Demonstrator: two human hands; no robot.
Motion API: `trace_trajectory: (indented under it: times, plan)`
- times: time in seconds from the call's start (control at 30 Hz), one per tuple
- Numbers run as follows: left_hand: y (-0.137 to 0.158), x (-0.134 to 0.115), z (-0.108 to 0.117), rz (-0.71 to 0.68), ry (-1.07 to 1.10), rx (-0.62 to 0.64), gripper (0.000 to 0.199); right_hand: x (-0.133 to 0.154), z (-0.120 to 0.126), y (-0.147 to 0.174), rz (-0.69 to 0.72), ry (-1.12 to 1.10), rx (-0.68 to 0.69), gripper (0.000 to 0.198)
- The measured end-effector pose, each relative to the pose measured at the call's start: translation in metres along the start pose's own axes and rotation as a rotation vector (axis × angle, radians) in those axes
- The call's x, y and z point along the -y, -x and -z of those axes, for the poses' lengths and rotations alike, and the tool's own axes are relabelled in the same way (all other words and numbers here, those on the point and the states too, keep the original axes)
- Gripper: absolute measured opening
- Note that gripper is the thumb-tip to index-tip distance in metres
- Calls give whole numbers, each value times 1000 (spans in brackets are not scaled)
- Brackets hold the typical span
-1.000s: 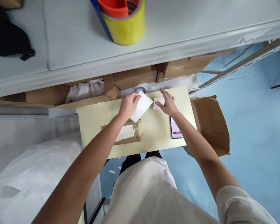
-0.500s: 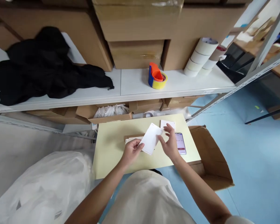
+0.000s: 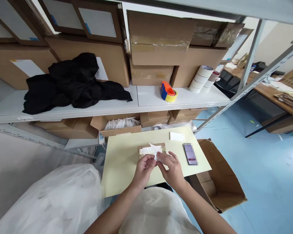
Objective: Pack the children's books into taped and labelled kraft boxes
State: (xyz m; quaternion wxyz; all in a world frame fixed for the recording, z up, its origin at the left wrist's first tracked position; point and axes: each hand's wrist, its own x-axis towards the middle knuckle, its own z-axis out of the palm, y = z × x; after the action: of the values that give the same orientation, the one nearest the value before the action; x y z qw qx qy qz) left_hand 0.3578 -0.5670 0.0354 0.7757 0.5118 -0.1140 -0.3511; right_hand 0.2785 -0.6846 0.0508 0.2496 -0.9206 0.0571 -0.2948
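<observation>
left hand (image 3: 144, 169) and right hand (image 3: 173, 169) both pinched white sheet (image 3: 156, 149) | change: right had joined left | meaning: work seemed two-handed

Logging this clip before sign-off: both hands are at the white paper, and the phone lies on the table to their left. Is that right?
Not quite: the head view shows the phone on the table to the right of the left hand and right hand, which are indeed at the white paper.
</observation>
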Motion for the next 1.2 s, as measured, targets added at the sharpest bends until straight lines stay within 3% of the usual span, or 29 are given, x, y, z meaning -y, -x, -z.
trace_trajectory:
  times: [0.3, 0.97, 1.2]
  plan:
    - [13, -3, 0, 36, 36, -57, 27, 8, 7, 5, -24, -38, 52, 23]
    - [37, -11, 15, 17, -282, -52, 28, 25, 2, 21, 11, 36, 53, 22]
    - [40, -7, 19, 26, -241, -77, 29, 31, 2, 22, -47, -44, 83, 19]
